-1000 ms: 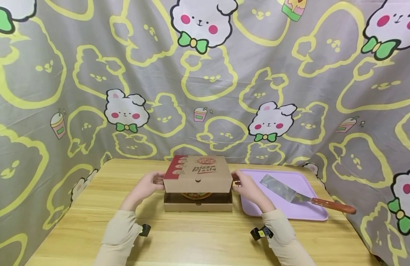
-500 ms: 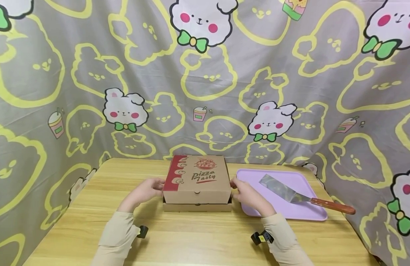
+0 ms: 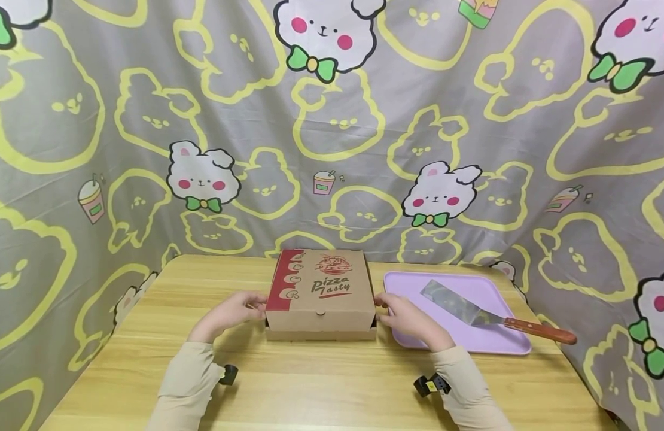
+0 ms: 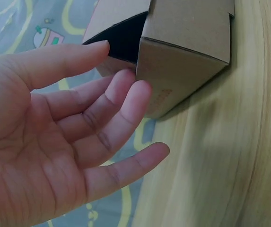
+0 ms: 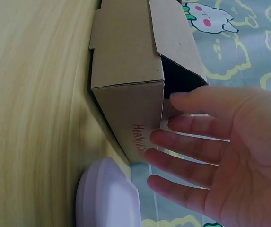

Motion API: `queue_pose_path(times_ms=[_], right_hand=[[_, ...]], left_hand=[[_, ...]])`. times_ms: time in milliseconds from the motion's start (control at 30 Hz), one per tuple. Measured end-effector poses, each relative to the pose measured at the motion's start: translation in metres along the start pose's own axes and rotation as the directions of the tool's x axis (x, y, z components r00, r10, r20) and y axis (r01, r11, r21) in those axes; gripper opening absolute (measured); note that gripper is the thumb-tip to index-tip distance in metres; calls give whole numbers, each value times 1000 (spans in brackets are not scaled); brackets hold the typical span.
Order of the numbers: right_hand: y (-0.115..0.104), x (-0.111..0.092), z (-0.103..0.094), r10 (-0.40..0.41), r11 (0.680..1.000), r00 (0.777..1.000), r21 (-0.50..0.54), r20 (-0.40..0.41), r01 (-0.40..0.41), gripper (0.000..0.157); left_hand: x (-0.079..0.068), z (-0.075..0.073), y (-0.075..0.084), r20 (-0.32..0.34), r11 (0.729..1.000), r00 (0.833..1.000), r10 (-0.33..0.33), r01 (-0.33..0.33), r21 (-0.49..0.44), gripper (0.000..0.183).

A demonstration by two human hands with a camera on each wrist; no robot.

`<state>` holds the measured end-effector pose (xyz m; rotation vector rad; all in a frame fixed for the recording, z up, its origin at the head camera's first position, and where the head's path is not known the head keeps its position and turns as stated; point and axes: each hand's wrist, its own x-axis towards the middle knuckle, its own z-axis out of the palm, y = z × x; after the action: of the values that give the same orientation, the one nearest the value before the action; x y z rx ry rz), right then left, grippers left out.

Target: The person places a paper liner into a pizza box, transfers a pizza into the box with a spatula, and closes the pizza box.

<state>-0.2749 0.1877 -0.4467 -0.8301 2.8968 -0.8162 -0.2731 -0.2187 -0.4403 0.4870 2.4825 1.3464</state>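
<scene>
A cardboard pizza box (image 3: 337,293) with a red strip and "Pizza Tasty" print stands mid-table, its lid lowered over the base. Dark gaps show at the lid's sides in both wrist views, and whatever is inside is hidden. My left hand (image 3: 237,311) is at the box's left side, its fingers loosely extended, the fingertips right by the side wall (image 4: 173,80). On the opposite side my right hand (image 3: 410,317) has its fingers spread and relaxed, with the thumb tip beside the gap under the lid and the other fingertips near the printed wall (image 5: 130,113).
To the right of the box lies a lilac tray (image 3: 418,335). A wide-bladed spatula (image 3: 456,305) rests on it, its wooden handle (image 3: 542,330) reaching past the tray's right edge. A patterned curtain (image 3: 343,137) hangs behind the wooden table (image 3: 310,383).
The lid has come down from half raised to nearly flat over the base, covering the pizza seen earlier. Both hands have stayed at the box's sides.
</scene>
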Motion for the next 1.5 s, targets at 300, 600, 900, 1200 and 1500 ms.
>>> queue_pose_path(times_ms=[300, 600, 900, 1200, 1500], right_hand=[[3, -2, 0, -54, 998, 999, -15, 5, 54, 25], [5, -5, -5, -83, 996, 996, -22, 21, 83, 28], [6, -6, -10, -105, 994, 994, -10, 25, 106, 15], [2, -8, -14, -85, 996, 994, 9, 67, 85, 17], [7, -20, -19, -105, 995, 994, 1, 20, 105, 18]], left_hand=[[-3, 3, 0, -3, 1000, 1000, -29, 29, -7, 47], [-5, -3, -1, 39, 998, 998, -58, 57, 32, 44], [-9, -8, 3, 74, 997, 996, -59, 55, 53, 39], [-16, -11, 9, 83, 997, 995, -62, 57, 58, 43], [-27, -11, 7, -34, 998, 998, 49, -48, 48, 42]])
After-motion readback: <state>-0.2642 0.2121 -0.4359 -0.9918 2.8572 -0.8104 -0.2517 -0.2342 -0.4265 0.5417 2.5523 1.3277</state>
